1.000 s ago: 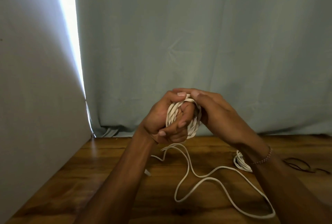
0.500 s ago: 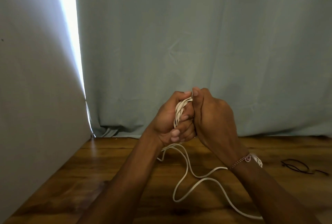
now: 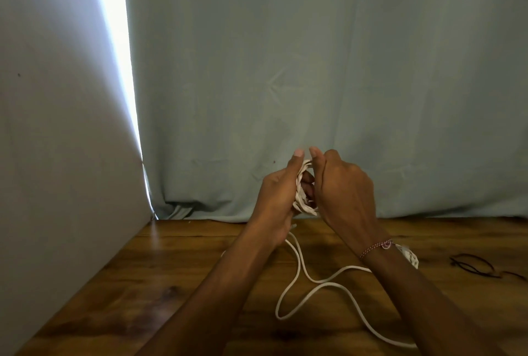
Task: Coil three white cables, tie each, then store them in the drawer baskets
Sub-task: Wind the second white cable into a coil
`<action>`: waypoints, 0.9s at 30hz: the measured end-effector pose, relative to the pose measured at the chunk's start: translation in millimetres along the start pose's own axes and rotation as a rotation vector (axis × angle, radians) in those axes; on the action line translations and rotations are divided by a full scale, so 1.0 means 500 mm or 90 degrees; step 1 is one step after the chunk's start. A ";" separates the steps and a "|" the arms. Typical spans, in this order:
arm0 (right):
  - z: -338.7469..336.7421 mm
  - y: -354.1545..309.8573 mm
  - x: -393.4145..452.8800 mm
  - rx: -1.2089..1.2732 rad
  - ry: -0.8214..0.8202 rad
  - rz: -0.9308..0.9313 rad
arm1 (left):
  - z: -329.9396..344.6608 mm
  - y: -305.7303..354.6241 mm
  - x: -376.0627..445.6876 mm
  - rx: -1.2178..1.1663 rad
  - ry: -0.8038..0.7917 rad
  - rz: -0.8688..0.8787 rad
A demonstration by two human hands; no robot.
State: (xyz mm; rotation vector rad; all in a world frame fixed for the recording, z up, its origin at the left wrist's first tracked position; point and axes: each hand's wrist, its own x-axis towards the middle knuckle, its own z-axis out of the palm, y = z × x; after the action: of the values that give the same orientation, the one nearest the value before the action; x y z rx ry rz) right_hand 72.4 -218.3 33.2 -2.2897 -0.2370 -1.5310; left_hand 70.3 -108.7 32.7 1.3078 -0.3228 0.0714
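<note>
White flat cable, wound into a small hank, sits just right of the frame's middle, held up above the brown wooden bench between both hands. The left hand grips the hank from the left with its fingers curled round the turns and its thumb standing up along the top; the right hand closes on it from the right, thumb raised beside the left thumb, fingers tucked behind the bundle so that their exact hold is hidden. Compared with a second ago, the right hand has turned from lying over the top of the coil, palm down, to standing upright with its back to the camera, and the two thumbs now meet at the top; the left hand's fingers, earlier folded across the front of the coil, have drawn out of view. That suggests another turn has just gone on. The loose tail of the cable still loops over the bench in the lower centre and runs off toward the lower right, a little shorter than before, so the coiling looks unfinished and tying has not begun. A second white cable bundle lies on the bench behind the right wrist, more hidden than earlier, and thin black ties rest at the right edge. No drawer baskets are in view.
</note>
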 end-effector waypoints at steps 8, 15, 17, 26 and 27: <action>0.018 -0.004 -0.025 -0.026 -0.065 -0.012 | -0.040 -0.016 -0.012 0.099 -0.029 0.047; 0.036 -0.019 -0.035 -0.004 -0.103 -0.033 | -0.064 -0.024 -0.014 0.086 0.046 0.051; 0.040 -0.019 -0.040 0.004 -0.115 -0.037 | -0.072 -0.025 -0.014 0.015 0.021 0.017; 0.048 -0.034 -0.042 0.110 -0.162 -0.021 | -0.109 -0.036 -0.016 -0.192 -0.118 -0.045; 0.047 -0.035 -0.042 0.114 -0.164 -0.021 | -0.113 -0.039 -0.015 -0.208 -0.139 -0.043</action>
State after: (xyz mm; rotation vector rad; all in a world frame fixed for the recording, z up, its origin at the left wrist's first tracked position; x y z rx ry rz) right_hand 78.5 -191.5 9.9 -2.3433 -0.4626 -1.1727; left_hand 78.7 -58.8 -0.2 1.0018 -0.4555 -0.1770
